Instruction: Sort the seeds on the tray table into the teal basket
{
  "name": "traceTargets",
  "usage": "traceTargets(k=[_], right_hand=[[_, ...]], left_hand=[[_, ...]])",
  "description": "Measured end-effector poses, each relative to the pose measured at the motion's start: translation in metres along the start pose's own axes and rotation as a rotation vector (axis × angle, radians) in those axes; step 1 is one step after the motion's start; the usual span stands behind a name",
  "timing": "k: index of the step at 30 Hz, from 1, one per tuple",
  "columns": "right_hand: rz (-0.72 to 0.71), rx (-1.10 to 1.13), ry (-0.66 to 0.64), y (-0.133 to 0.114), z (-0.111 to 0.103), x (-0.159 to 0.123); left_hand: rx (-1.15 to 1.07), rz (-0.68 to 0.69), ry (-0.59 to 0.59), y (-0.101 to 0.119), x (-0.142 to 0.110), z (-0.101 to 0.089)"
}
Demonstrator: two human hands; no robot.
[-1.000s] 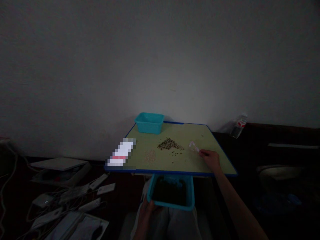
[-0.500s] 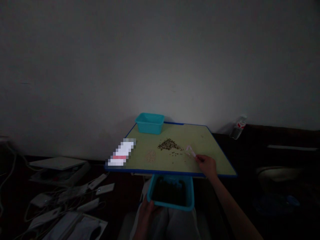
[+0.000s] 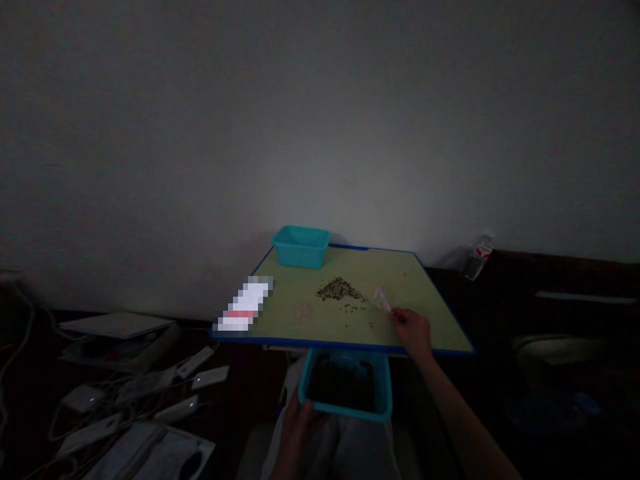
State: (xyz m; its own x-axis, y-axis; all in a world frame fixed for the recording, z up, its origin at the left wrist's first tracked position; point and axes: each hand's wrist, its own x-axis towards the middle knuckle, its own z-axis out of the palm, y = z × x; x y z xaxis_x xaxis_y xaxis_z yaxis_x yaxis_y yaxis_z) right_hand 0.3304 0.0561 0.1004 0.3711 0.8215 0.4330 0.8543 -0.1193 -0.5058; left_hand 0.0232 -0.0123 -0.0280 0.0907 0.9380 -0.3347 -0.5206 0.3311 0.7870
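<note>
My right hand is closed at the right front of the low table. Its fingertips pinch a thin pale-pink tool with a V-shaped end; its exact kind is unclear. Left of the tool's tip lies a heap of dark seed-like bits, with some strays in front of it. A thin patch of pale pinkish bits is spread nearer the left front. Below the table edge, my left hand grips the near left corner of a blue plastic basin over my lap. Dark matter fills its bottom.
A second blue basin stands at the table's back left. A bright, blurred-out phone-like object lies at the left edge. Chargers and cables litter the floor at left. A plastic bottle leans by the wall at right.
My right hand and the pink tool have shifted very slightly left. A couple of dark bits now show just in front of the tool. The basin in my left hand sits slightly further right.
</note>
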Motion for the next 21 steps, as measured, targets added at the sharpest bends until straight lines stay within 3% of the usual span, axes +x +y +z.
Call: traceTargets(k=[21], right_hand=[[-0.018,-0.007,-0.059,-0.0018,0.0027,0.0059]], left_hand=[[-0.016,-0.020,0.045,0.0011,0.0008,0.0006]])
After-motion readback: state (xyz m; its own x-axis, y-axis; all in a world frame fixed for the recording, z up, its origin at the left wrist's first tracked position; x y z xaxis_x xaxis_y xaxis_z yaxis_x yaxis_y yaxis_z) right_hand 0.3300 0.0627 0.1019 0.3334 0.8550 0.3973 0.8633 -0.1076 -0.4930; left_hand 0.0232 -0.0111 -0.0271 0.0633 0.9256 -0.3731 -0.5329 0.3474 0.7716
